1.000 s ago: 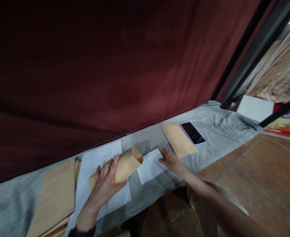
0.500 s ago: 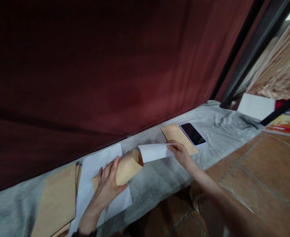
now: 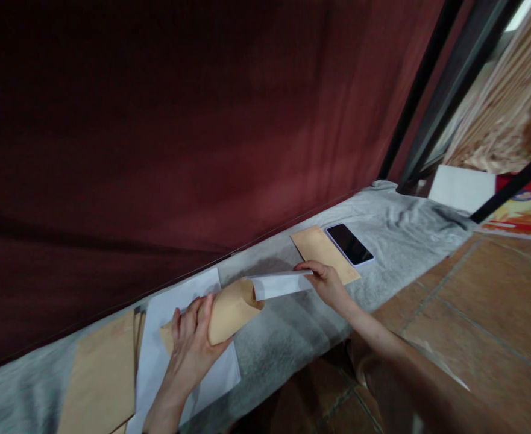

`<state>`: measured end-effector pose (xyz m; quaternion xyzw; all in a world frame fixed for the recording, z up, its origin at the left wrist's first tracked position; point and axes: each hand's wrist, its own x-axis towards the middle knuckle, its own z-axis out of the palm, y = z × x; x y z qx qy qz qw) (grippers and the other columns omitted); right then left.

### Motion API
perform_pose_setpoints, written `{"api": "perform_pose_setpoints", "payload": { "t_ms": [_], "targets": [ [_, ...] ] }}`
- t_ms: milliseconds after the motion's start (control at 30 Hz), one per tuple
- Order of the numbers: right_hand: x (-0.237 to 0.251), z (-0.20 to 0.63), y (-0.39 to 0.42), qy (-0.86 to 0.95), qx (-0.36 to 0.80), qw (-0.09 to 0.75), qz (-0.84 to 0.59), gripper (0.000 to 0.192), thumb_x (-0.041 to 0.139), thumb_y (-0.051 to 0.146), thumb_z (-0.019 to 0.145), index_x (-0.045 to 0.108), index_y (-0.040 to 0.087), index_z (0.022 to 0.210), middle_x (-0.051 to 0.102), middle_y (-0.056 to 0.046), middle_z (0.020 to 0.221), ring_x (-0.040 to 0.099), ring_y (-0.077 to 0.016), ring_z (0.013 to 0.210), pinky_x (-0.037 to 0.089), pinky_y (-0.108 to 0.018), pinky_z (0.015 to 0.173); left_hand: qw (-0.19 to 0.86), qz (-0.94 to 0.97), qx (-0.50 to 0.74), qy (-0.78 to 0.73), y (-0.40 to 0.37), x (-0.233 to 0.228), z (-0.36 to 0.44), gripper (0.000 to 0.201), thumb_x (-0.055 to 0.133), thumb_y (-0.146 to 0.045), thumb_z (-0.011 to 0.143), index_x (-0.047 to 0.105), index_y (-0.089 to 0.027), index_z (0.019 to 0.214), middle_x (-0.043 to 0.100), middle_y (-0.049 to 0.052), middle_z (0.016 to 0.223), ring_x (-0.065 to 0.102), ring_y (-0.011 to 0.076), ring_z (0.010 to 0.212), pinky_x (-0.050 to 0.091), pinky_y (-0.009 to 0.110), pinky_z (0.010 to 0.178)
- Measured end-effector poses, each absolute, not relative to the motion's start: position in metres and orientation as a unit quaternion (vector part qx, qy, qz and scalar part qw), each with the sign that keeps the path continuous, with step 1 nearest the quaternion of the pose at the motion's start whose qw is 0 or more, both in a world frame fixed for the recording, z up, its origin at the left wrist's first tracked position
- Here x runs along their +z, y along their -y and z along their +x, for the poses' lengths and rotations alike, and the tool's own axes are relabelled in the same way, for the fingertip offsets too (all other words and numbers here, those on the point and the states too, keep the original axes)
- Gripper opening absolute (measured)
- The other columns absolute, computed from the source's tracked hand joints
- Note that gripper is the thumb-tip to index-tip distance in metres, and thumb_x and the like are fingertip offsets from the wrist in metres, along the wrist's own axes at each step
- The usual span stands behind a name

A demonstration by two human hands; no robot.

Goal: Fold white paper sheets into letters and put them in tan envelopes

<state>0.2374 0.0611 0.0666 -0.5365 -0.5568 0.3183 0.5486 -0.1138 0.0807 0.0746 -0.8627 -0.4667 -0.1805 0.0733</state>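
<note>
My left hand is closed round a brown paper envelope, squeezing it so that its mouth bulges apart toward the right. Between the fingers of my right hand is the far end of a folded white paper. The paper's left end sits just inside the envelope's mouth. Beneath the left hand and envelope lie white sheets. Another brown envelope lies flat just beyond my right hand.
A stack of brown envelopes lies at the left on the grey cloth. A phone rests at the right beside the flat envelope. A dark red curtain hangs along the back. Tiled floor shows at lower right.
The white paper's left end has moved from the edge of the envelope's mouth to slightly inside it. My right hand has shifted a little left, and the view has moved slightly.
</note>
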Motion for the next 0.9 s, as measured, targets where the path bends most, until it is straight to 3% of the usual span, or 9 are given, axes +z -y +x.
{"api": "perform_pose_setpoints", "payload": {
  "t_ms": [200, 467, 767, 900],
  "targets": [
    [0.064, 0.240, -0.061, 0.601, 0.292, 0.516, -0.537, 0.026, 0.051, 0.016, 0.088, 0.073, 0.022, 0.101, 0.076, -0.005, 0.101, 0.070, -0.0201, 0.094, 0.053, -0.032, 0.087, 0.128, -0.854, -0.181, 0.471, -0.081, 0.073, -0.112, 0.088, 0.060, -0.039, 0.086, 0.014, -0.021, 0.158, 0.045, 0.020, 0.143, 0.041, 0.0377, 0.136, 0.017, 0.065, 0.117],
    [0.061, 0.242, -0.065, 0.636, 0.293, 0.458, -0.548, 0.027, 0.043, 0.036, 0.101, 0.066, 0.021, 0.095, 0.070, -0.003, 0.080, 0.065, -0.0185, 0.073, 0.047, -0.027, 0.066, 0.177, -0.846, -0.201, 0.462, -0.083, 0.070, -0.105, 0.083, 0.059, -0.039, 0.088, 0.019, -0.016, 0.157, 0.045, 0.025, 0.143, 0.037, 0.0402, 0.140, 0.016, 0.065, 0.117],
    [0.062, 0.248, -0.068, 0.676, 0.291, 0.387, -0.555, 0.022, 0.044, 0.022, 0.099, 0.066, 0.019, 0.095, 0.072, -0.006, 0.084, 0.067, -0.0190, 0.074, 0.045, -0.027, 0.065, 0.147, -0.850, -0.212, 0.459, -0.085, 0.068, -0.103, 0.085, 0.059, -0.039, 0.088, 0.015, -0.018, 0.158, 0.046, 0.023, 0.142, 0.038, 0.0391, 0.140, 0.015, 0.065, 0.117],
    [0.060, 0.245, -0.068, 0.678, 0.267, 0.348, -0.590, 0.022, 0.046, 0.023, 0.099, 0.066, 0.019, 0.092, 0.070, -0.006, 0.076, 0.066, -0.0198, 0.070, 0.043, -0.027, 0.063, 0.143, -0.853, -0.220, 0.451, -0.085, 0.067, -0.102, 0.087, 0.062, -0.038, 0.086, 0.017, -0.018, 0.158, 0.045, 0.023, 0.143, 0.037, 0.0400, 0.141, 0.014, 0.066, 0.117]
  ]
}}
